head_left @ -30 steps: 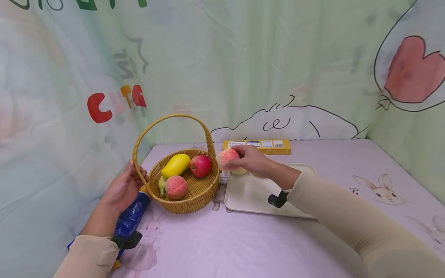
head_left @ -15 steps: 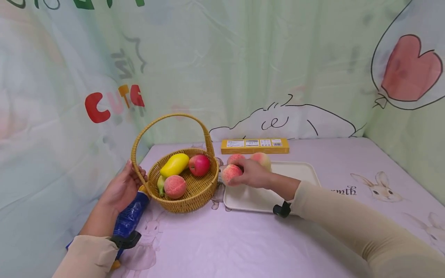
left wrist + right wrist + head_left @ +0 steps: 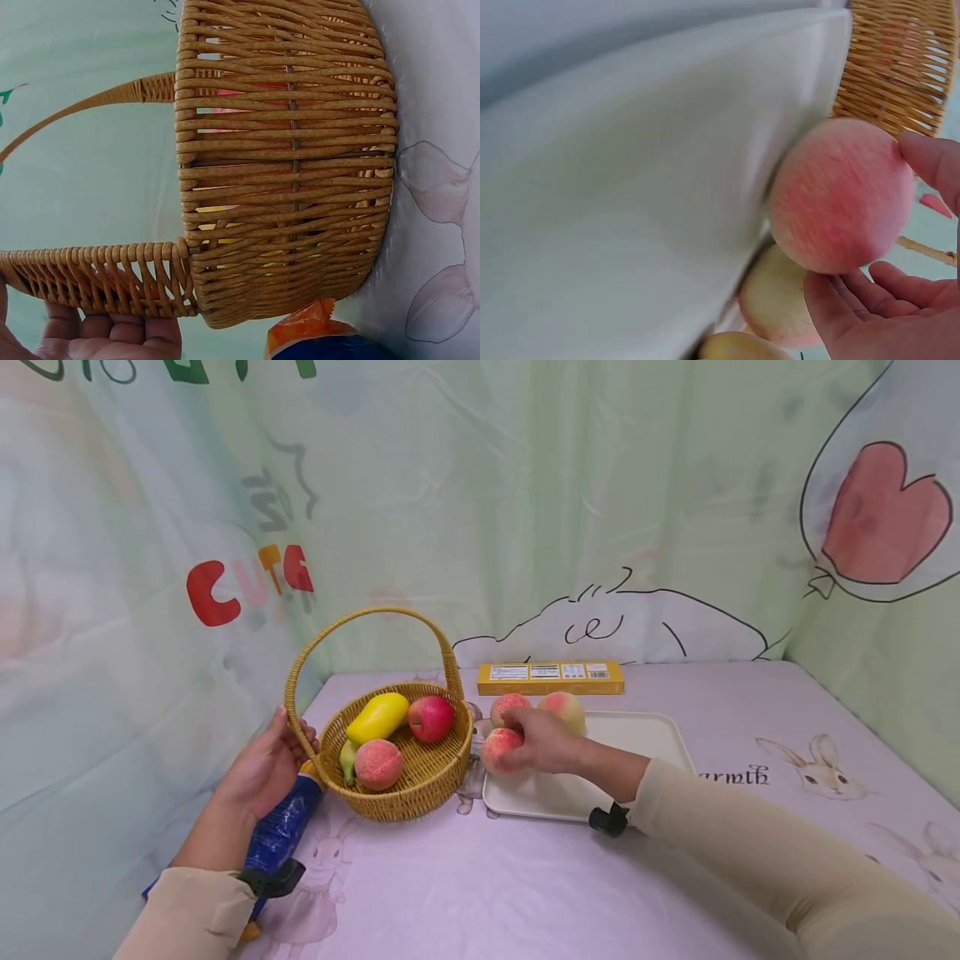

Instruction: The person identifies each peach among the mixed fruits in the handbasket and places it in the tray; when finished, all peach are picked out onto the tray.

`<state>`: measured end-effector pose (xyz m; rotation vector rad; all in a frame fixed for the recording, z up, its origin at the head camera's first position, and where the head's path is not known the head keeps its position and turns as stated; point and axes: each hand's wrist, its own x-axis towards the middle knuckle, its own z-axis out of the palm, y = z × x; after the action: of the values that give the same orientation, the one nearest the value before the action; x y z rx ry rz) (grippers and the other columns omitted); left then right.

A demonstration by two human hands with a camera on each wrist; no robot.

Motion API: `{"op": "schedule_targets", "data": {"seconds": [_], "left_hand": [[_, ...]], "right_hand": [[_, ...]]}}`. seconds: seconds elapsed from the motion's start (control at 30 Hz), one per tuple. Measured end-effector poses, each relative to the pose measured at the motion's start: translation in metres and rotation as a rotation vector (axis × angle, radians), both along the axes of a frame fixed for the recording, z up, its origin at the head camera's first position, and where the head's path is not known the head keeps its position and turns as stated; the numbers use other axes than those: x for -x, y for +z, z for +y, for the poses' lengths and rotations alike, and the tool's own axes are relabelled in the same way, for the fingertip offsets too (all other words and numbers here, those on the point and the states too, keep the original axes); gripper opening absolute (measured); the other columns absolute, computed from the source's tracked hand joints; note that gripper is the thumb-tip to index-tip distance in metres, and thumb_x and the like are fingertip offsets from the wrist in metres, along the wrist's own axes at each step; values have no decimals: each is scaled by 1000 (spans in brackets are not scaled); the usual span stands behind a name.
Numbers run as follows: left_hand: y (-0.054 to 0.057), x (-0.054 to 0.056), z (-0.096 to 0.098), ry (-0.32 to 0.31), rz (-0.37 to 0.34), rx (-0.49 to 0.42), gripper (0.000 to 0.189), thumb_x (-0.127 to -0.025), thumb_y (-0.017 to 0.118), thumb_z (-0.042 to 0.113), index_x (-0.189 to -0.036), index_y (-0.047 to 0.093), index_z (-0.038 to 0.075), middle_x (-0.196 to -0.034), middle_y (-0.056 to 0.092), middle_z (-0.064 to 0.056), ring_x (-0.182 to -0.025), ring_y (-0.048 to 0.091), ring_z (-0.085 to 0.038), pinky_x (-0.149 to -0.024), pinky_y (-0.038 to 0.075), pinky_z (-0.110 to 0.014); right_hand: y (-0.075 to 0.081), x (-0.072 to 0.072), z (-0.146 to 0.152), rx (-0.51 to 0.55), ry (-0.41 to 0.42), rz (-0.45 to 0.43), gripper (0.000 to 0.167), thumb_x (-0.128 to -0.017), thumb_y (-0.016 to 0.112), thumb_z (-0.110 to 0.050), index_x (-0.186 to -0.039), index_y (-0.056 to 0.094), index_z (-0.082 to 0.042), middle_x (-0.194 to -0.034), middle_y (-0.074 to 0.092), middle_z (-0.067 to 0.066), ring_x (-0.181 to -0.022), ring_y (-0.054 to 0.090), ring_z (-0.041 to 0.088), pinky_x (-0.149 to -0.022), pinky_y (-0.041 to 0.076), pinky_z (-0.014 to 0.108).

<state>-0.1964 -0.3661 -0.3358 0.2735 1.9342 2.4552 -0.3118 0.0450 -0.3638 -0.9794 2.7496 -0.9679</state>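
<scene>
My left hand (image 3: 266, 764) grips the left side of the wicker basket's handle (image 3: 97, 279), fingers curled behind the weave. In the basket (image 3: 408, 806) lie a yellow mango (image 3: 378, 718), a red apple (image 3: 431, 719), a pink peach (image 3: 378, 765) and a partly hidden green-yellow fruit (image 3: 348, 762). At the left end of the cream tray (image 3: 585, 806), my right hand (image 3: 551, 743) pinches a peach (image 3: 844, 196) between thumb and fingers, low over the tray. Just behind it sit a second peach (image 3: 510, 706) and a paler peach (image 3: 564, 708), partly covered by the hand.
A yellow box (image 3: 551, 678) lies along the back of the table, behind the tray. A blue packet with orange ends (image 3: 281, 827) lies beside the basket, under my left forearm. Printed curtains (image 3: 525, 527) close off the back and sides.
My right hand has brought its peach down and toward me, from over the tray's back left corner to low at its left end. The left hand stays on the basket handle.
</scene>
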Motion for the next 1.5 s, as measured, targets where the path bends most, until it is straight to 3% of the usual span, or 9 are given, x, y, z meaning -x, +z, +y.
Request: {"op": "schedule_targets", "data": {"seconds": [0.2, 0.43, 0.77, 1.07, 1.33, 1.5], "left_hand": [[1, -1, -1, 9, 9, -2, 37, -109, 39, 49, -106, 61, 20, -100, 61, 4, -99, 59, -14, -95, 42, -26], [1, 0, 0, 8, 0, 5, 35, -109, 40, 49, -107, 61, 22, -101, 61, 4, -100, 58, -14, -95, 42, -26], [0, 0, 0, 6, -5, -6, 37, -110, 36, 48, -105, 64, 23, -100, 62, 5, -100, 59, -14, -95, 42, -26], [-1, 1, 0, 6, -3, 4, 37, -108, 37, 51, -105, 63, 25, -99, 62, 5, -99, 59, -13, -93, 44, -26], [-4, 0, -2, -3, 8, 10, 38, -110, 35, 49, -105, 63, 24, -100, 63, 5, -98, 59, -13, -93, 43, -26], [-4, 2, -2, -36, 31, -4, 39, -111, 33, 47, -107, 62, 22, -100, 63, 5, -99, 60, -13, -93, 45, -25]], "right_hand": [[10, 2, 0, 106, 44, -51, 51, -86, 83, -26, -124, 60, -1, -133, 66, 20, -131, 60, 37, -111, 47, 50], [18, -1, -2, 179, 41, -144, 77, -87, 82, -34, -148, 50, 0, -145, 60, 18, -134, 58, 34, -113, 46, 48], [26, -4, -19, 251, 139, -214, 81, -86, 85, -29, -150, 47, 4, -145, 59, 20, -134, 56, 35, -115, 44, 49], [36, -4, -41, 199, 174, -175, 82, -85, 85, -38, -149, 49, -1, -145, 60, 17, -135, 57, 36, -113, 46, 47], [53, -8, -70, 168, 211, -236, 77, -86, 84, -43, -147, 54, -6, -139, 65, 12, -127, 63, 25, -105, 52, 40], [64, -5, -82, 162, 231, -295, 73, -87, 83, -40, -146, 55, -7, -139, 66, 9, -128, 61, 22, -110, 49, 40]]}}
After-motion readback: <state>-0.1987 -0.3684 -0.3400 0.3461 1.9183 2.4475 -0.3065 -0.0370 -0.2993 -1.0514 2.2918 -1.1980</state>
